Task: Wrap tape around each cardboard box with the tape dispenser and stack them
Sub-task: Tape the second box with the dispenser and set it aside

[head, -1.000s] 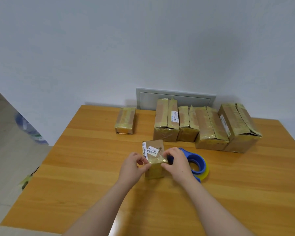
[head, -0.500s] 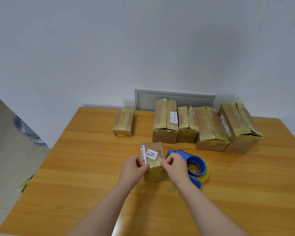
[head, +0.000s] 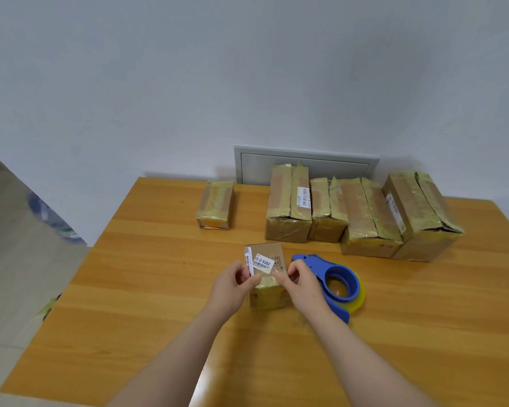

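A small cardboard box (head: 269, 295) with white barcode labels on top sits at the middle of the wooden table (head: 147, 289). Yellowish tape covers its near part. My left hand (head: 232, 284) grips its left side with curled fingers. My right hand (head: 301, 282) pinches the tape at its right top edge. A blue tape dispenser (head: 338, 282) with a yellowish roll lies just right of the box, behind my right hand.
Several taped boxes (head: 362, 212) stand side by side at the table's back right. One smaller taped box (head: 216, 204) sits apart at the back left. A grey wall panel (head: 306, 161) is behind them. The floor drops off to the left.
My hands and the small box stay in almost the same place. My fingers have shifted slightly along the tape on the box's top edge.
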